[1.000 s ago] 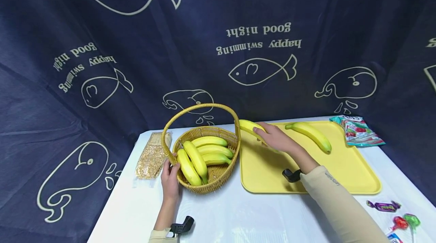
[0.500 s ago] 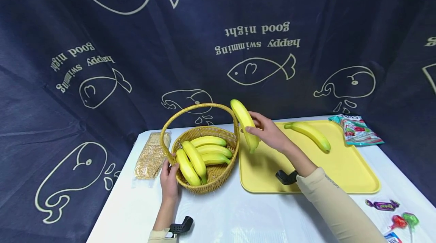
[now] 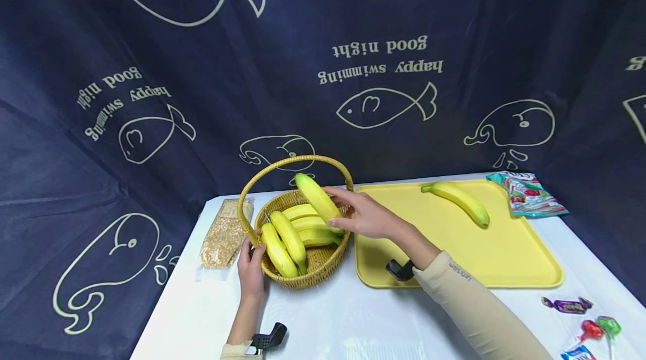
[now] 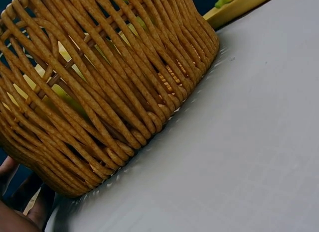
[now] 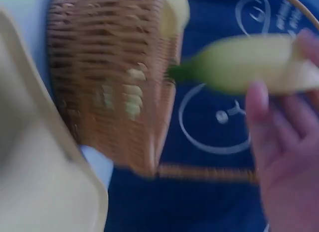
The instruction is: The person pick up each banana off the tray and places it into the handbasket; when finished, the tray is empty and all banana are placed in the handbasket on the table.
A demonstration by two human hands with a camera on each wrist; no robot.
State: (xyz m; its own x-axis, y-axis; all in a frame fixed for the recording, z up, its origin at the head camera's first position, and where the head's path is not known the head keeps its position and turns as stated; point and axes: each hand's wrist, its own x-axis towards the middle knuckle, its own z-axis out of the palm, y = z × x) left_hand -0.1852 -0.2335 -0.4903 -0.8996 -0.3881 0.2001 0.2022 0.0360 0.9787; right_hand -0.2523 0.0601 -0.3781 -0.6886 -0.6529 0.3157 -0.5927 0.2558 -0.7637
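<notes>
Right hand: the right hand (image 3: 370,218) is sitting just right of centre in the head view, its fingers curling around a banana (image 3: 319,199) and gripping it near the lower end; the right wrist view, badly blurred, is showing the same banana (image 5: 249,67) against the fingertips (image 5: 258,100).
Held banana: it is hanging tilted over the basket (image 3: 323,262), its upper tip pointing to the upper left under the arch of the handle (image 3: 295,160), its lower end just above the fruit already inside; whether it is touching them I cannot tell.
Left hand: the left hand (image 3: 250,271) is lying at the lower left edge of the basket, fingers resting against the woven wall; how tightly they are bending I cannot tell, and the left wrist view is catching only a sliver of the hand (image 4: 15,212) in its lower left corner beside the basket (image 4: 99,92).
Basket contents: several bananas (image 3: 287,236) are lying inside, side by side.
Tray: a yellow tray (image 3: 504,259) is sitting just right of the basket, with one lone banana (image 3: 459,201) lying near its far edge.
Left of basket: a clear packet of grain (image 3: 224,232) is lying flat.
Right edge: a snack bag (image 3: 527,194) is resting beyond the tray, and wrapped sweets (image 3: 567,305) and lollipops (image 3: 600,327) are lying in the lower right corner.
Surface: everything is resting on a white table (image 3: 328,326).
</notes>
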